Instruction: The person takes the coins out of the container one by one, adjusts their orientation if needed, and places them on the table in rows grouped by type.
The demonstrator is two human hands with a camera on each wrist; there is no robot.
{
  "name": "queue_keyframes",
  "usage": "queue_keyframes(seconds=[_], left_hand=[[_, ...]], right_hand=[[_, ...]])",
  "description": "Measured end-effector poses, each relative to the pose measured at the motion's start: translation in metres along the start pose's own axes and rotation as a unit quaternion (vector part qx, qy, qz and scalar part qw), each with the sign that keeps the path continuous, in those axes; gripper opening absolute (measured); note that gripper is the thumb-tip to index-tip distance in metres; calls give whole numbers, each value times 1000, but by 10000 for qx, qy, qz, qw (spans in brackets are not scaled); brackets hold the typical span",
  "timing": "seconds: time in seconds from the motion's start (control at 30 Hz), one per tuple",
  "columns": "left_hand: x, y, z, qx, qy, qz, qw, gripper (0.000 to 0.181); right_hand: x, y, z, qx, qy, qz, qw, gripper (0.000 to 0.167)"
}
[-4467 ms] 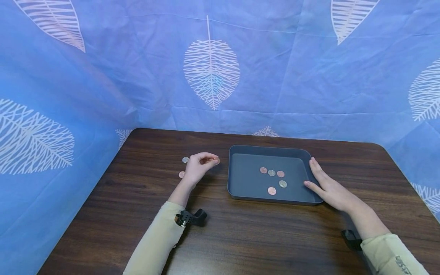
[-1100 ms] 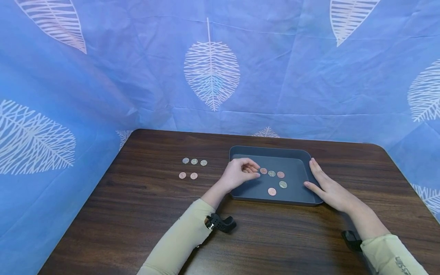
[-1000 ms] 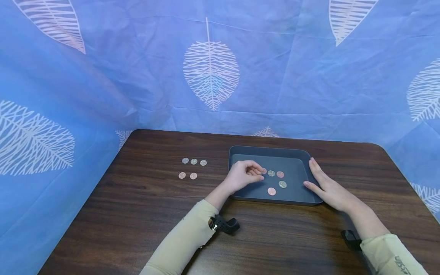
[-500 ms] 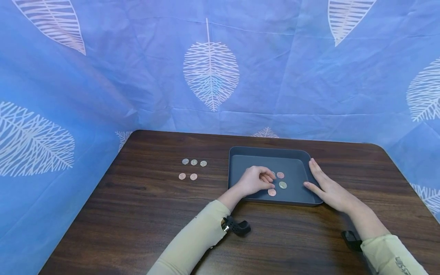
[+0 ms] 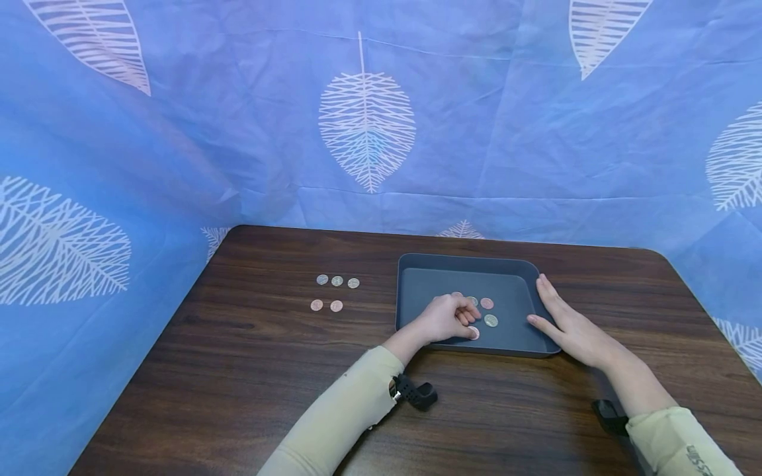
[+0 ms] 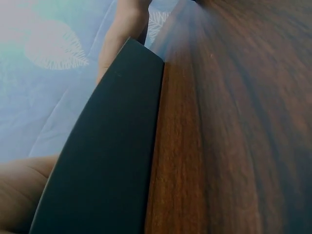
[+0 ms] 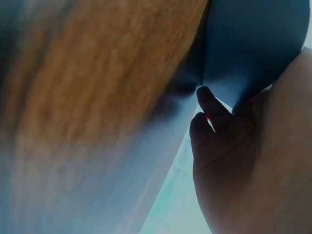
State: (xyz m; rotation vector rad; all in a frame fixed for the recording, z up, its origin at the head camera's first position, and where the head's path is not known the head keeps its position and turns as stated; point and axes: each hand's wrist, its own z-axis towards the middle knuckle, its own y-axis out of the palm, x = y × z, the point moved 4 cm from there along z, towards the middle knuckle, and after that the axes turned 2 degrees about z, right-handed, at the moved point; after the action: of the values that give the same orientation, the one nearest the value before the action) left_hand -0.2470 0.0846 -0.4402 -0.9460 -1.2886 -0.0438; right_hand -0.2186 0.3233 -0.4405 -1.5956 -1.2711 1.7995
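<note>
A dark grey tray (image 5: 411, 291) on the table holds several coins. My left hand (image 5: 443, 318) reaches over its near wall, fingers loosely bent. The left thumb tip touches or covers the edge of a copper coin (image 5: 475, 334); the other fingers hang apart from it. To the right lies a silver coin (image 5: 491, 320), and behind are another copper coin (image 5: 487, 303) and partly hidden coins. My right hand (image 5: 571, 334) holds the tray's right wall, thumb over the rim and fingers along the outside. In the left wrist view the tray wall (image 6: 102, 141) hides the left fingertips.
On the wooden table (image 5: 262, 370), left of the tray, coins lie in two rows: silver ones (image 5: 337, 281) behind and copper ones (image 5: 336, 306) in front. A blue cloth (image 5: 452, 132) with white leaf prints hangs behind and beside the table.
Earlier my left hand pinched a coin left of the tray. It has since moved right into the tray without that coin, then down to the front copper coin. My right hand has stayed put.
</note>
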Motion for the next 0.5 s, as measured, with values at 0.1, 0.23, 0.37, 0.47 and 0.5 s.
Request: queue_keyframes(seconds=[0.1, 0.23, 0.37, 0.47, 0.5], left_hand=[[0, 1, 0, -75, -29, -59, 10000, 23], [-1, 1, 0, -87, -49, -73, 9999, 24], [-1, 3, 1, -63, 39, 78, 9999, 22], [-2, 3, 1, -37, 113, 208, 9997, 20], [-2, 3, 1, -25, 121, 227, 9997, 19]], right_hand=[[0, 0, 0, 11, 12, -2, 10000, 81], [-1, -1, 0, 20, 18, 11, 10000, 81], [-1, -1, 0, 23, 16, 34, 10000, 81], [-1, 0, -1, 11, 20, 51, 10000, 81], [-1, 0, -1, 8, 24, 57, 10000, 81]])
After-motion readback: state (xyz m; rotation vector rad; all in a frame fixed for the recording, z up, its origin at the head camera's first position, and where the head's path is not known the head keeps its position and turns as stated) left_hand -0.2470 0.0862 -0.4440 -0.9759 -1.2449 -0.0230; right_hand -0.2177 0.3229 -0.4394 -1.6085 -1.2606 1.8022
